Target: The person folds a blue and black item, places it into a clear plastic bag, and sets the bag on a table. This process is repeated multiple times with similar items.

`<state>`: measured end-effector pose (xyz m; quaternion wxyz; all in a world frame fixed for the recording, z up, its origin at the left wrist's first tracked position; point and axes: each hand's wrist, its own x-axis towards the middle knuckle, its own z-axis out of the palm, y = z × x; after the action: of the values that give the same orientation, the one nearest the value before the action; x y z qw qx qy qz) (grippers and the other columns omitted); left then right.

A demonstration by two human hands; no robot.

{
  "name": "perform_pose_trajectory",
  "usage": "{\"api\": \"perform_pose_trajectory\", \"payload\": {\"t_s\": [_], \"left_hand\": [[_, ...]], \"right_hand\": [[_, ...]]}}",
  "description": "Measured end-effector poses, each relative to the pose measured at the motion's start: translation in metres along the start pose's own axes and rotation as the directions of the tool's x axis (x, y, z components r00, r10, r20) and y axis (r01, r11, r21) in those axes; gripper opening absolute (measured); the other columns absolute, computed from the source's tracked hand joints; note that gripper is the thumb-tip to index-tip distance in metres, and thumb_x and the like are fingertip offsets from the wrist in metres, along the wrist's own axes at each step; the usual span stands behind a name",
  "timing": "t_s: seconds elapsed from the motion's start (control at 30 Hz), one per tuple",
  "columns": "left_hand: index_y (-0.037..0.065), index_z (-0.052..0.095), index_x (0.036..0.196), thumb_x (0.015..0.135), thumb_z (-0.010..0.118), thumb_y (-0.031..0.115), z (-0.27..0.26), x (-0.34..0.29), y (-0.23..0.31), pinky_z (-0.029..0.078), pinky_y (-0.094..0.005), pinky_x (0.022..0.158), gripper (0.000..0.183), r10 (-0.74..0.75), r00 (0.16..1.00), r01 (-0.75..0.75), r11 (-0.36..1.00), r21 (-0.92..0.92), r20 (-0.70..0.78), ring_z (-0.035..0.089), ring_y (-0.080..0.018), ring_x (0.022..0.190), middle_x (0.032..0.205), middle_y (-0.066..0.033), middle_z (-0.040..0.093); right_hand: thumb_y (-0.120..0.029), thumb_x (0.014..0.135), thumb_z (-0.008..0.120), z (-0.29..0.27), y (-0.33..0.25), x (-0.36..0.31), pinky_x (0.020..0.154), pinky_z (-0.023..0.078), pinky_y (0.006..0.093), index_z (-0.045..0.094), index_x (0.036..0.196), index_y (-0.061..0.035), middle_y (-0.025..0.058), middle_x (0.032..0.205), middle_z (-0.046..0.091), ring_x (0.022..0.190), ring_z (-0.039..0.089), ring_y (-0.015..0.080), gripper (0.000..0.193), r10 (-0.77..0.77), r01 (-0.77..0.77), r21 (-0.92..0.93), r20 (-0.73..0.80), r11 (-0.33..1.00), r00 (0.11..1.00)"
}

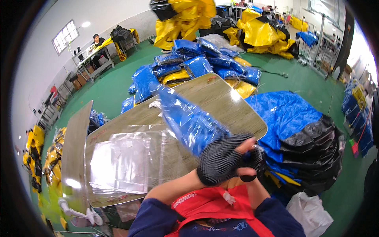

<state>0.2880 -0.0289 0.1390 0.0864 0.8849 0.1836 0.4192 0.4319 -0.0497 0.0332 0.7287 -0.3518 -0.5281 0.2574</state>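
Note:
A long clear plastic bag with folded blue sheeting inside (189, 118) slants across the table toward me, its far part blurred. My left hand (219, 160), in a grey striped fingerless glove, is closed on the near end of this bag. My right hand (252, 160), in a dark fingerless glove, is pressed close beside the left one with its fingers curled. What lies between the right fingers is hidden. Left of my hands, a stack of flat clear plastic bags (120, 164) lies on the wood-patterned table (221, 94).
Beyond the table is a heap of blue and yellow packages (197, 65). Blue and black sheeting (300, 134) lies at the right, with a white bag (310, 213) nearer me. A board (75, 154) stands at the table's left side. A person (98, 49) sits far left.

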Motion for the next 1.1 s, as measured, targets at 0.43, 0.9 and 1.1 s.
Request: {"api": "perform_pose_trajectory", "payload": {"t_s": [0.43, 0.9, 1.1], "left_hand": [[0.0, 0.058, 0.116, 0.084, 0.069, 0.023, 0.041, -0.106, 0.019, 0.046, -0.0313, 0.091, 0.041, -0.227, 0.671, 0.738, 0.293, -0.608, 0.705, 0.061, -0.0166, 0.097, 0.105, -0.0079, 0.066], [0.0, 0.057, 0.113, 0.062, 0.085, 0.025, -0.086, -0.01, -0.019, 0.051, -0.0337, 0.08, 0.064, -0.658, 0.744, 0.577, 0.72, -0.386, -0.116, 0.065, -0.0214, 0.089, 0.098, -0.0123, 0.067], [-0.002, 0.042, 0.128, 0.073, 0.074, 0.042, -0.053, -0.037, -0.032, 0.04, -0.0343, 0.094, 0.077, -0.598, 0.765, 0.392, 0.728, -0.562, -0.241, 0.049, -0.0192, 0.11, 0.122, -0.0121, 0.052]], "right_hand": [[-0.025, 0.091, 0.06, -0.027, -0.028, 0.091, 0.07, 0.048, 0.0256, 0.057, 0.1, -0.0062, 0.0043, 0.092, 0.062, 0.079, 0.056, 0.0127, 0.021, 0.162, -0.062, 0.268, -0.368, 0.961, 0.916], [-0.031, 0.082, 0.07, -0.055, -0.122, 0.1, 0.098, 0.041, 0.0341, 0.047, 0.128, 0.0001, 0.0147, 0.124, 0.054, 0.113, 0.053, 0.0225, 0.06, -0.21, 0.223, -0.359, 0.076, 0.906, 0.975], [-0.024, 0.087, 0.058, -0.04, -0.086, 0.091, 0.078, 0.044, 0.0235, 0.064, 0.107, -0.0014, 0.0071, 0.099, 0.064, 0.087, 0.057, 0.0113, 0.031, 0.265, -0.257, 0.204, -0.012, 0.945, 0.964]]}}
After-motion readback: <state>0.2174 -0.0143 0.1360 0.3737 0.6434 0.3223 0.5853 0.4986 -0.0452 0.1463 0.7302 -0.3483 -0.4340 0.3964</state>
